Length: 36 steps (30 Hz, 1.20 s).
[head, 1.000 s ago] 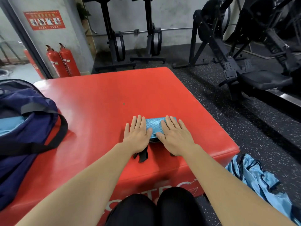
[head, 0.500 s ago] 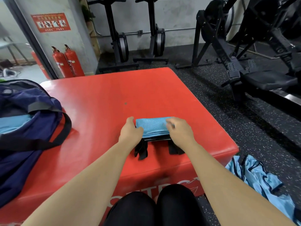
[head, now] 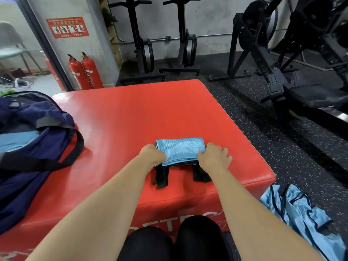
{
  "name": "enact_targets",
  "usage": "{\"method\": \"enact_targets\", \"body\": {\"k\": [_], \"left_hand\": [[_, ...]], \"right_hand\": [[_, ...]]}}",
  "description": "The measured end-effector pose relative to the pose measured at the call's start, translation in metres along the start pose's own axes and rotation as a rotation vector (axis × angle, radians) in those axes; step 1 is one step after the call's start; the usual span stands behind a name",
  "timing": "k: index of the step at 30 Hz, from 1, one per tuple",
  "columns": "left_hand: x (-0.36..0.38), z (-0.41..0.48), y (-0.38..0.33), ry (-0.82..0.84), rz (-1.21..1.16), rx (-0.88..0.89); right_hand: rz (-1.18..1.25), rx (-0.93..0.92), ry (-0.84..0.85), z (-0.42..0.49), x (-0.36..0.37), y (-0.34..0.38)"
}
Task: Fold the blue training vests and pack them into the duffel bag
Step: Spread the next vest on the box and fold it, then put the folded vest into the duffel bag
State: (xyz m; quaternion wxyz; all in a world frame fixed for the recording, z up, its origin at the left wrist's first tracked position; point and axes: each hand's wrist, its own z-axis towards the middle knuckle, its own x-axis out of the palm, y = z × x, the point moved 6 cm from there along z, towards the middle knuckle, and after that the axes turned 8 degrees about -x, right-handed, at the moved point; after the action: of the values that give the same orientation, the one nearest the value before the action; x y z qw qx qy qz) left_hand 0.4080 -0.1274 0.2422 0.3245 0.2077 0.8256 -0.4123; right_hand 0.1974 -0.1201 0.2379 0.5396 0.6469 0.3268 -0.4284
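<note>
One folded light-blue training vest [head: 180, 150], a flat rectangle, lying on the red padded vinyl bench [head: 150, 110] near its 6 o'clock edge, just ahead of two black-clad knees [head: 169, 242]. Two black straps [head: 161, 176] trailing out from under the near side of the fold, one at 7 o'clock of it and one at 5 o'clock, both flat on the bench top.

Two bare hands on the vest. Left hand [head: 152, 157] at 9 o'clock of the fold, fingers curled into a grip round that side edge, thumb on top of the cloth. Right hand [head: 213, 159] at 3 o'clock, thumb pinching the opposite edge, outer fingers [head: 225, 156] bent and down against the bench.

One navy-blue fabric duffel bag [head: 33, 166] at 9 o'clock of the bench, well apart from the fold, mouth open, one black webbing handle [head: 82, 144] looped over its side. Light-blue cloth [head: 17, 140] visible inside; number of pieces there impossible to tell.

One crumpled heap of light-blue vests with black trim [head: 305, 219] on the dark speckled floor [head: 273, 138] at 4 o'clock of the bench, just beside its corner; count within the heap unclear.

Beyond the bench: two red fire extinguishers [head: 84, 72] at 11 o'clock, upright and side by side against the grey wall, with one red sign [head: 67, 27] above them. Two upright black machines [head: 143, 44] at 12 o'clock. One large black exercise machine [head: 278, 72] at 2 o'clock.
</note>
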Motion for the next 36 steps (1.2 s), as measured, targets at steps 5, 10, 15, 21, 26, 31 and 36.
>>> {"method": "enact_targets", "body": {"k": [5, 10, 15, 21, 26, 31, 36], "left_hand": [[0.009, 0.005, 0.011, 0.041, -0.115, -0.005], [0.008, -0.003, 0.025, 0.141, -0.328, 0.047], [-0.025, -0.013, 0.055, 0.188, -0.575, 0.05], [-0.102, -0.039, 0.107, 0.078, -0.715, 0.099], [-0.197, -0.063, 0.159, -0.166, -0.576, 0.173], [-0.3, -0.076, 0.209, -0.2, -0.5, 0.227], [-0.393, -0.037, 0.264, -0.394, -0.494, 0.141]], "right_hand": [[0.068, 0.081, 0.079, 0.008, 0.006, -0.009], [0.068, 0.054, 0.054, 0.007, 0.006, -0.008], [0.2, -0.084, -0.01, -0.015, 0.001, 0.033], [0.406, -0.27, -0.018, -0.058, -0.001, 0.108], [0.46, -0.465, 0.029, -0.098, 0.01, 0.193], [0.655, -0.651, 0.147, -0.123, 0.024, 0.301], [0.642, -0.808, 0.259, -0.142, 0.047, 0.415]]}}
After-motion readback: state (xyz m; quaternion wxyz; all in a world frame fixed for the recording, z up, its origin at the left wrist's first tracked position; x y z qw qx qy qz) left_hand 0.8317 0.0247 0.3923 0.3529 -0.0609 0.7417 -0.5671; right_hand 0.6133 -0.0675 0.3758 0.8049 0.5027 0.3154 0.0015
